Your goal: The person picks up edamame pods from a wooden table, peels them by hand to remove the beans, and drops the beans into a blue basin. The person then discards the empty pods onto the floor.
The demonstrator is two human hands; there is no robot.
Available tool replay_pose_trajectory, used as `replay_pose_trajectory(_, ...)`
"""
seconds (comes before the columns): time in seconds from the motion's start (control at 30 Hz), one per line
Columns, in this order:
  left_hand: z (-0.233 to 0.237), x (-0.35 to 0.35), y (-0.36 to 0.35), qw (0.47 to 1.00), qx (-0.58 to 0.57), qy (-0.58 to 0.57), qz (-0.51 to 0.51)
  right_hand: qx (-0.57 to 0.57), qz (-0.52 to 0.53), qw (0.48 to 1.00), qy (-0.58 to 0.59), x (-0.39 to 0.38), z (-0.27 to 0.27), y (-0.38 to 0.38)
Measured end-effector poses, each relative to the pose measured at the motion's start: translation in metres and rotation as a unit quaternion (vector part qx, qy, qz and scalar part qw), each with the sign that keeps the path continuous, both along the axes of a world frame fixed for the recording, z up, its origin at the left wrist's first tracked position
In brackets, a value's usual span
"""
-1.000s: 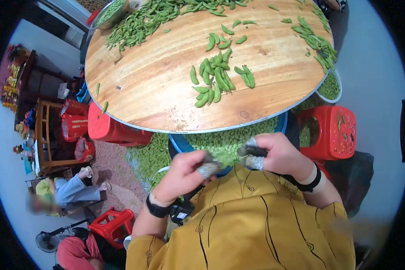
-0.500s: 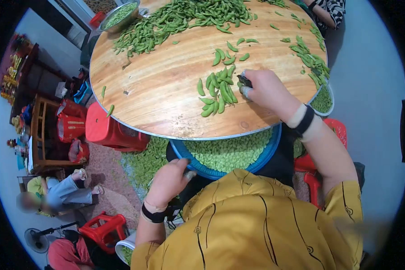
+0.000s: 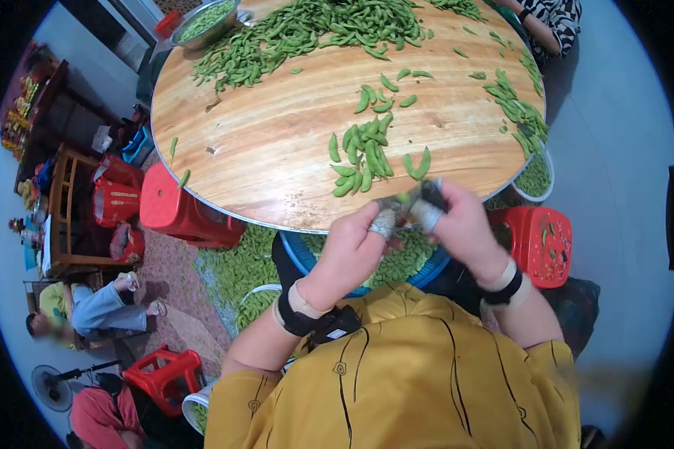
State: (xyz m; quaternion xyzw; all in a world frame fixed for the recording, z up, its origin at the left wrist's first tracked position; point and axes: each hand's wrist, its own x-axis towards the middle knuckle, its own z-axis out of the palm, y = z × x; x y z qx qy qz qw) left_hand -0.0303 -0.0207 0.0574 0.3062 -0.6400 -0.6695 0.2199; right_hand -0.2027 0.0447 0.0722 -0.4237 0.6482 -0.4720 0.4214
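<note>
Head view: found pinched between left hand (image 3: 348,251) and right hand (image 3: 463,224), just beside the near edge of tabletop (image 3: 269,150), a green pod (image 3: 404,197). Blurred and mostly covered; cannot tell long axis or pointing direction. Noted both grips clenched, thumbs uppermost, forearms converging forward, wrists well apart, above blue basin (image 3: 298,253).

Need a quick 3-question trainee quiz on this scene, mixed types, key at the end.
1. True or false: the left hand and right hand are close together.
2. What colour is the basin below the near edge of the table?
A) red
B) blue
C) white
3. Fill in: the metal bowl at the table's far left edge holds shelled ____.

Key: 1 true; 2 B; 3 beans.
</note>
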Motion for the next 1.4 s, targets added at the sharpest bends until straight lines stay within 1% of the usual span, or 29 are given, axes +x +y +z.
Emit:
replay_pose_trajectory(0.03, -0.001, -0.005, 0.003, 1.0, 0.004, -0.003, -0.003, -0.054, 0.004, 0.997, 0.047, 0.007, -0.011, 0.01)
replay_pose_trajectory(0.1, -0.003, -0.013, 0.009, 0.996, 0.082, -0.024, -0.004, -0.057, -0.002, 0.997, 0.049, 0.01, -0.02, 0.021)
replay_pose_trajectory(0.13, -0.005, -0.016, 0.012, 0.994, 0.103, -0.02, 0.02, -0.083, 0.02, 0.991, 0.107, 0.008, -0.024, 0.023)
replay_pose_trajectory(0.17, -0.007, -0.016, 0.01, 0.994, 0.103, -0.023, 0.018, -0.109, 0.042, 0.979, 0.164, 0.005, -0.027, 0.025)
replay_pose_trajectory(0.2, -0.011, -0.014, 0.008, 0.995, 0.1, -0.02, 0.02, -0.116, 0.07, 0.975, 0.174, 0.002, -0.026, 0.027)
replay_pose_trajectory(0.23, -0.014, -0.012, 0.008, 0.995, 0.098, -0.018, 0.023, -0.113, 0.068, 0.977, 0.169, 0.0, -0.021, 0.029)
replay_pose_trajectory(0.27, -0.015, -0.013, 0.01, 0.995, 0.084, 0.01, 0.053, -0.058, 0.059, 0.992, 0.099, -0.001, -0.013, 0.03)
replay_pose_trajectory(0.3, -0.015, -0.012, 0.009, 0.995, 0.085, 0.004, 0.054, -0.003, 0.051, 0.998, 0.029, -0.002, -0.008, 0.03)
replay_pose_trajectory(0.33, -0.013, -0.011, 0.007, 0.994, 0.101, 0.01, 0.05, 0.061, 0.067, 0.996, -0.008, -0.009, -0.008, 0.031)
replay_pose_trajectory(0.4, -0.007, -0.012, 0.008, 0.99, 0.131, 0.027, 0.051, 0.075, 0.079, 0.993, -0.032, -0.011, -0.006, 0.033)
replay_pose_trajectory(0.47, -0.007, -0.011, 0.007, 0.991, 0.125, 0.013, 0.047, 0.086, 0.091, 0.991, -0.051, -0.012, 0.0, 0.034)
replay_pose_trajectory(0.53, -0.008, -0.009, 0.008, 0.992, 0.122, 0.003, 0.041, 0.068, 0.138, 0.984, -0.085, -0.012, 0.004, 0.035)
replay_pose_trajectory(0.63, -0.01, -0.007, 0.009, 0.993, 0.114, -0.025, 0.018, 0.054, 0.141, 0.985, -0.08, -0.012, -0.002, 0.035)
replay_pose_trajectory(0.7, -0.013, -0.006, 0.01, 0.996, 0.018, -0.087, 0.0, 0.049, 0.145, 0.985, -0.084, -0.014, -0.002, 0.033)
replay_pose_trajectory(0.73, -0.014, -0.006, 0.01, 0.996, 0.02, -0.089, 0.0, 0.046, 0.148, 0.984, -0.09, -0.014, -0.003, 0.033)
replay_pose_trajectory(0.8, -0.016, -0.006, 0.009, 0.99, -0.095, -0.104, -0.009, 0.054, 0.149, 0.983, -0.097, -0.016, -0.012, 0.032)
replay_pose_trajectory(0.83, -0.016, -0.006, 0.009, 0.99, -0.094, -0.105, -0.009, 0.057, 0.151, 0.982, -0.099, -0.017, -0.014, 0.031)
replay_pose_trajectory(0.87, -0.014, -0.006, 0.009, 0.97, -0.212, -0.122, -0.014, 0.057, 0.15, 0.982, -0.1, -0.018, -0.014, 0.031)
replay_pose_trajectory(0.9, -0.013, -0.006, 0.008, 0.935, -0.327, -0.138, -0.02, 0.078, 0.146, 0.975, -0.147, -0.018, -0.013, 0.03)
replay_pose_trajectory(0.93, -0.01, -0.007, 0.008, 0.934, -0.328, -0.139, -0.02, 0.1, 0.141, 0.966, -0.192, -0.018, -0.012, 0.03)
replay_pose_trajectory(1.0, -0.006, -0.01, 0.009, 0.958, -0.259, -0.122, -0.004, 0.095, 0.138, 0.963, -0.211, -0.019, -0.009, 0.031)
replay_pose_trajectory(1.03, -0.006, -0.012, 0.009, 0.958, -0.259, -0.122, -0.004, 0.091, 0.134, 0.959, -0.231, -0.02, -0.009, 0.032)
replay_pose_trajectory(1.13, -0.006, -0.015, 0.009, 0.954, -0.281, -0.108, -0.005, 0.089, 0.133, 0.961, -0.224, -0.022, -0.014, 0.033)
replay_pose_trajectory(1.2, -0.003, -0.017, 0.011, 0.919, -0.369, -0.138, -0.022, 0.095, 0.13, 0.961, -0.225, -0.024, -0.015, 0.035)
replay_pose_trajectory(1.23, -0.006, -0.017, 0.01, 0.919, -0.37, -0.137, -0.023, 0.101, 0.129, 0.961, -0.224, -0.024, -0.015, 0.035)
replay_pose_trajectory(1.27, -0.01, -0.016, 0.009, 0.922, -0.364, -0.128, -0.032, 0.101, 0.128, 0.961, -0.224, -0.024, -0.015, 0.036)
replay_pose_trajectory(1.33, -0.01, -0.015, 0.008, 0.925, -0.359, -0.118, -0.04, 0.112, 0.112, 0.946, -0.284, -0.023, -0.016, 0.037)
replay_pose_trajectory(1.37, -0.007, -0.015, 0.008, 0.986, -0.135, -0.086, -0.051, 0.111, 0.112, 0.945, -0.285, -0.022, -0.012, 0.037)
replay_pose_trajectory(1.4, -0.004, -0.015, 0.007, 0.992, 0.096, -0.05, -0.059, 0.123, 0.102, 0.929, -0.333, -0.021, -0.006, 0.037)
